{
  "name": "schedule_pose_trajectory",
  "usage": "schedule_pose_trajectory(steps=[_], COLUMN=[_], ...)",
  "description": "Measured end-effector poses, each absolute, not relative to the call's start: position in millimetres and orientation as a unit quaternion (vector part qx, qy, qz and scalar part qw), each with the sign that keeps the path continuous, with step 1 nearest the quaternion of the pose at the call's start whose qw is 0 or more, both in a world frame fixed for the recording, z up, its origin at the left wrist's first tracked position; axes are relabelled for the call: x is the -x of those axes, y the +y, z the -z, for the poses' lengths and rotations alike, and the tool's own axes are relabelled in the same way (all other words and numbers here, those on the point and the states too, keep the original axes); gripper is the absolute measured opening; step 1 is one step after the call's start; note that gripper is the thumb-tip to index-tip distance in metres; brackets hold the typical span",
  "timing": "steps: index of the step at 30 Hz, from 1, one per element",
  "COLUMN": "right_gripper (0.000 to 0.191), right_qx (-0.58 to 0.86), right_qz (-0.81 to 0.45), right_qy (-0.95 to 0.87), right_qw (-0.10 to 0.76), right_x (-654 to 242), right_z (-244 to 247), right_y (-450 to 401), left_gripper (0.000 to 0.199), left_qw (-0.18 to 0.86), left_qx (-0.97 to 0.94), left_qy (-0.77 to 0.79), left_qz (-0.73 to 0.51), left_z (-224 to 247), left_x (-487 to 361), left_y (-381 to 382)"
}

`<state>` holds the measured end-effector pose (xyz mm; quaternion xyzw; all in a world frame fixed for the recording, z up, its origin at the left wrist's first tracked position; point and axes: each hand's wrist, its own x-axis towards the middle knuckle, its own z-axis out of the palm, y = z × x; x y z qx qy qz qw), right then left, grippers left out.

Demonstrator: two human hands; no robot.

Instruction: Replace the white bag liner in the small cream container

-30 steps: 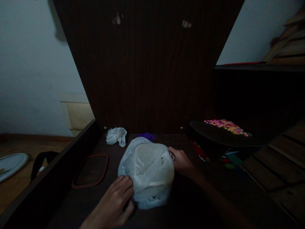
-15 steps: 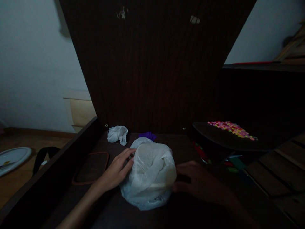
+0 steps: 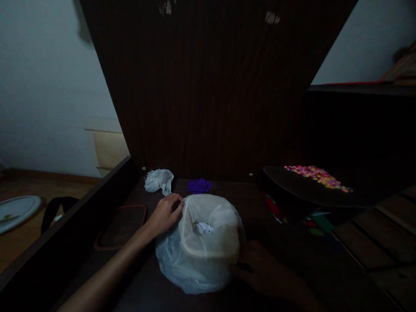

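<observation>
A pale bin [image 3: 211, 252] stands on the dark desk surface, a thin whitish plastic bag [image 3: 185, 271] lining it and draped over its rim, spreading around its base. Inside the opening, a white piece with dark marks [image 3: 204, 228] shows. My left hand [image 3: 166, 213] pinches the bag at the rim's back left corner. On the right side, in deep shadow, my right hand [image 3: 255, 264] is against the bag near the rim's front right corner; its fingertips are too dark to make out.
Behind the bin lie a crumpled white bag [image 3: 159, 180] and a purple cloth [image 3: 199, 186]. A reddish-brown frame [image 3: 121, 248] lies at left. Pink and yellow pieces [image 3: 316, 175] sit on a dark shelf [image 3: 292, 186] at right. A raised side board [image 3: 74, 216] edges the left.
The bag's middle has opened, uncovering the bin's inside and the marked white piece. My left hand has moved slightly up, and my right hand has shifted lower. More of the purple cloth shows.
</observation>
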<state>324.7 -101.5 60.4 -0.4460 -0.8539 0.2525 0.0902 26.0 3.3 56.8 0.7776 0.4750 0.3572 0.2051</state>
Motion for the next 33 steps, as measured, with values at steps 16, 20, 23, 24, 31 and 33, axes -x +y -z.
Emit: schedule_pose_trajectory(steps=[16, 20, 23, 24, 31, 33], right_gripper=[0.016, 0.035, 0.036, 0.028, 0.018, 0.019], right_qx=[0.476, 0.521, 0.506, 0.498, 0.547, 0.548], right_qz=[-0.325, -0.298, -0.29, -0.28, -0.221, -0.23], right_qy=[-0.805, -0.746, -0.743, -0.75, -0.746, -0.748], right_qw=[0.137, 0.288, 0.328, 0.333, 0.311, 0.296], right_x=[-351.7, -348.7, -330.1, -324.1, -314.0, -314.8], right_z=[-78.6, -86.3, -79.7, -76.0, -51.8, -46.6], right_y=[-68.3, -48.2, -38.0, -35.1, -24.2, -26.1], left_gripper=[0.029, 0.031, 0.034, 0.037, 0.051, 0.052], left_qw=[0.358, 0.532, 0.564, 0.554, 0.493, 0.499], left_qx=[-0.669, -0.574, -0.597, -0.615, -0.631, -0.64], left_qy=[0.477, 0.412, 0.379, 0.38, 0.454, 0.44], left_qz=[-0.443, -0.467, -0.427, -0.413, -0.391, -0.385], left_z=[-67.3, -69.3, -70.5, -70.0, -58.9, -56.6], left_x=[-38.4, -38.8, -37.1, -36.6, -33.0, -32.4], left_y=[35.0, 19.5, 7.3, 4.0, -5.3, -5.1])
